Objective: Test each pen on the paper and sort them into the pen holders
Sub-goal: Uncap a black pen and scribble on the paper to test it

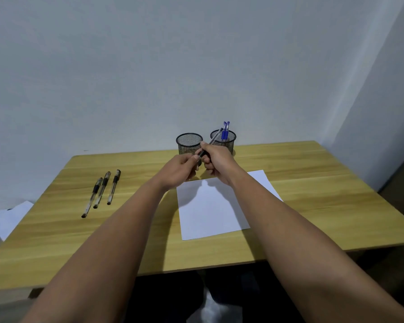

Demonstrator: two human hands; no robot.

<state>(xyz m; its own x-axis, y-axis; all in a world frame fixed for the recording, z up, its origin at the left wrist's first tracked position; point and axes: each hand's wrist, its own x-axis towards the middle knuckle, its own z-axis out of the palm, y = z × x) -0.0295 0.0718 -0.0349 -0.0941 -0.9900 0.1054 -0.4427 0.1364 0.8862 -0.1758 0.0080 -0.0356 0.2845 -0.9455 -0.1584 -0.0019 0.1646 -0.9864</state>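
Note:
My right hand (214,163) grips a clear pen (214,139) with a black grip, its far end pointing up and right over the holders. My left hand (183,167) pinches the near end of that pen, probably its cap. Both hands hover above the far edge of a blank white paper (210,213). Behind them stand two black mesh pen holders: the left holder (188,143) looks empty, the right holder (229,141) has two blue-capped pens (225,131). Three black pens (102,192) lie side by side on the left of the table.
The wooden table (324,201) stands against a pale wall. Loose white sheets (2,223) lie off the table's left edge. My knees show below the near edge.

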